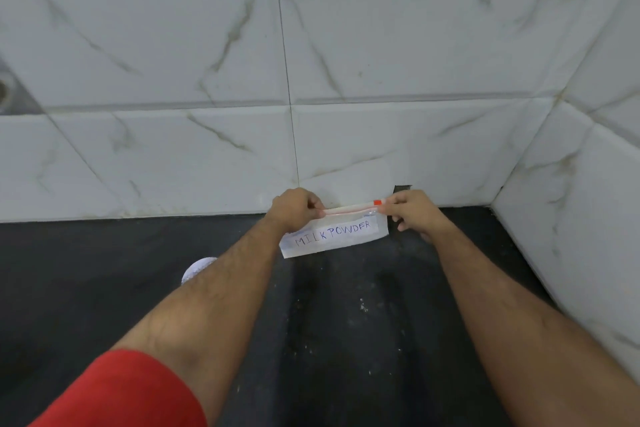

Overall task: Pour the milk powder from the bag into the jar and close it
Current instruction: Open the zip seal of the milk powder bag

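A small clear zip bag [334, 234] with a white label reading "MILK POWDER" is held up above the dark counter, near the back wall. My left hand [294, 208] pinches the left end of its zip strip. My right hand [410, 210] pinches the right end, beside the red slider tab [377, 202]. The strip looks stretched straight between both hands. A white round object [197, 269], possibly the jar or its lid, peeks out from behind my left forearm, mostly hidden.
The dark counter [346, 322] carries pale specks and smudges. White marble-look tiled walls [346, 62] rise behind and at the right, forming a corner. A small dark gap [401, 189] shows in the wall base behind the bag.
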### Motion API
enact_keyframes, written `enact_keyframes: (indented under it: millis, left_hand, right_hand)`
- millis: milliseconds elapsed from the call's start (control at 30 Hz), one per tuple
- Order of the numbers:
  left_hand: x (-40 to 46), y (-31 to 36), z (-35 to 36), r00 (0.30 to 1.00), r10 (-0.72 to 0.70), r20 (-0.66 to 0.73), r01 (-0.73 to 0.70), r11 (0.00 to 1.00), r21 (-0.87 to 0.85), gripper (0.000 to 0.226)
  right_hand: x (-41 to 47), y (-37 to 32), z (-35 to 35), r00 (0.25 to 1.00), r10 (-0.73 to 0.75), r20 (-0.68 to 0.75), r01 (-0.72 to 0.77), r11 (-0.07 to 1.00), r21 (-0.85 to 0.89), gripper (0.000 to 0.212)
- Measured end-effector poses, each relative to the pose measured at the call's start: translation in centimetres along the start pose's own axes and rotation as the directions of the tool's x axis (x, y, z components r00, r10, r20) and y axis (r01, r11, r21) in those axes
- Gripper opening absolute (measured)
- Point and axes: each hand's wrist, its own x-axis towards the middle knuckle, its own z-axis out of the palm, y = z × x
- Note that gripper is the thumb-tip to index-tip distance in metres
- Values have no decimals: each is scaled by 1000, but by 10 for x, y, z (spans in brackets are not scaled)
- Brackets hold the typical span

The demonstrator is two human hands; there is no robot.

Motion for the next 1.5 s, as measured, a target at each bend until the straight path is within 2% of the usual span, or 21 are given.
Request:
enact_keyframes:
  millis: [167,300,400,533,700,767,833,900,1133,1333,1500]
  left_hand:
    - [-30,11,-40,998,43,-50,-45,998,-39,8]
    - [-55,19,-72,994,107,-35,-110,990,-88,6]
    - [-72,22,-92,989,128,72,-117,983,-138,6]
    - [-87,17,-107,965,112,239,-47,964,-260,3]
    - [-95,11,-95,933,56,355,43,963,-266,4]
    - [-98,10,-81,949,62,310,24,963,-267,5]
    - [-100,8,-64,972,77,221,-26,973,-228,14]
    - [-99,6,-51,988,89,125,-63,979,-196,13]
    - [-91,32,-28,988,156,-23,-157,954,-255,11]
    - [-79,69,0,964,260,-48,-264,941,-210,15]
    - [-74,73,8,955,285,-81,-296,917,-268,16]
  right_hand:
    - [-36,-39,1,995,-97,-27,97,995,19,10]
    - [-60,-66,0,989,-146,-16,147,987,65,8]
    - [-79,-81,-3,988,-144,62,135,982,130,7]
    - [-101,-89,-8,978,-112,178,72,974,216,11]
    - [-110,-71,0,981,-19,195,-27,972,232,7]
    - [-113,-56,8,986,17,167,-54,974,221,6]
    - [-116,-41,15,993,31,113,-57,971,231,5]
    - [-117,-32,20,999,28,45,-39,966,254,4]
    - [-122,-27,23,995,-29,-94,50,970,237,5]
    - [-121,-26,34,985,-44,-168,87,962,260,5]
    - [-120,-27,36,983,-40,-181,92,952,292,5]
